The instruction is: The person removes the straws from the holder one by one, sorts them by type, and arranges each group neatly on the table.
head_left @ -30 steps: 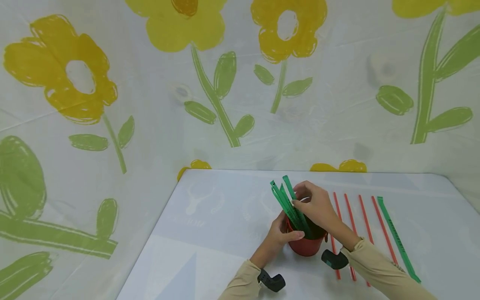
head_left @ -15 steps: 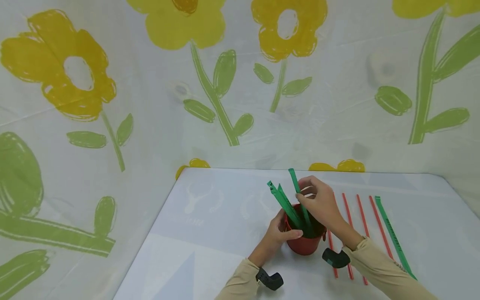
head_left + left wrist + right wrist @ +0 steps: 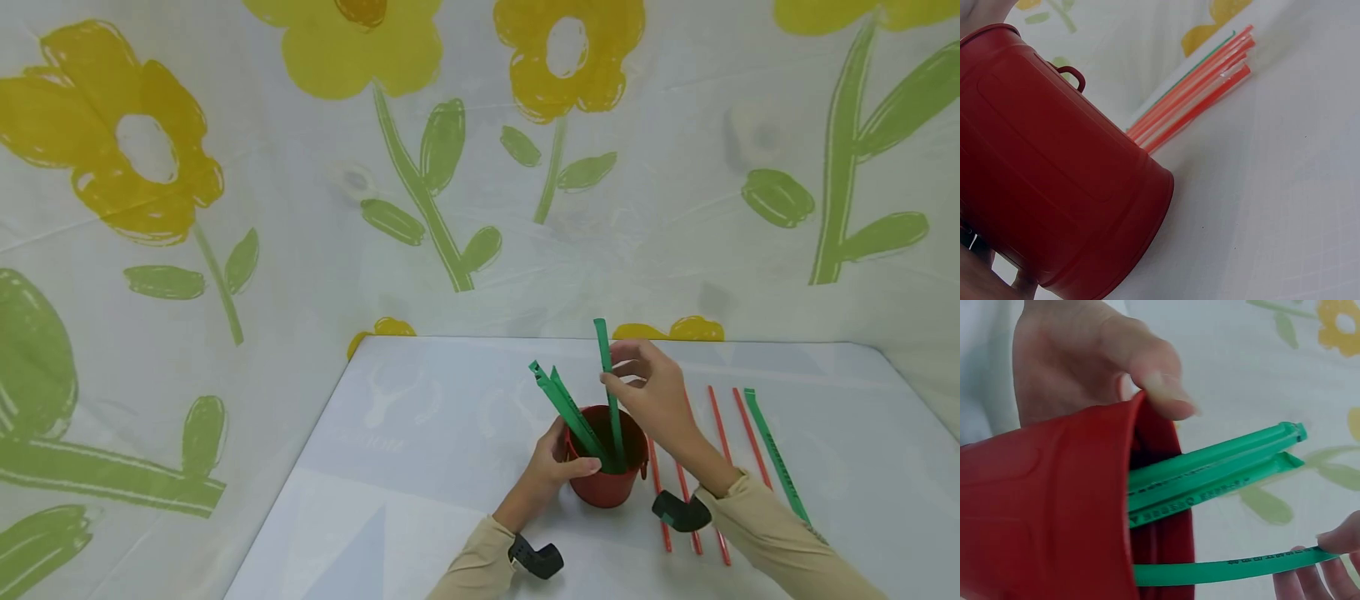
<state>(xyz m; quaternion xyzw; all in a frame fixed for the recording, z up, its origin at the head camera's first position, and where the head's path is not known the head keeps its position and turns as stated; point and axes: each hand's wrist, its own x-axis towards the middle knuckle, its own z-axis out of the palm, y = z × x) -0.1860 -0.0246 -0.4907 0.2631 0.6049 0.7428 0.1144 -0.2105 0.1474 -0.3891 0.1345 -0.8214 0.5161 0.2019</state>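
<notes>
Dark print (image 3: 1266, 557) on the green sticks (image 3: 1216, 456) is illegible.

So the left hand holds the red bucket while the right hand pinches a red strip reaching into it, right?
Not quite: the right hand pinches a green strip, not a red one, as the right wrist view shows. The left hand does hold the red bucket, and the strip reaches into it.

Sticks (image 3: 576, 421) stand in the bucket (image 3: 606, 492), left of 4 straws (image 3: 720, 425).
</notes>
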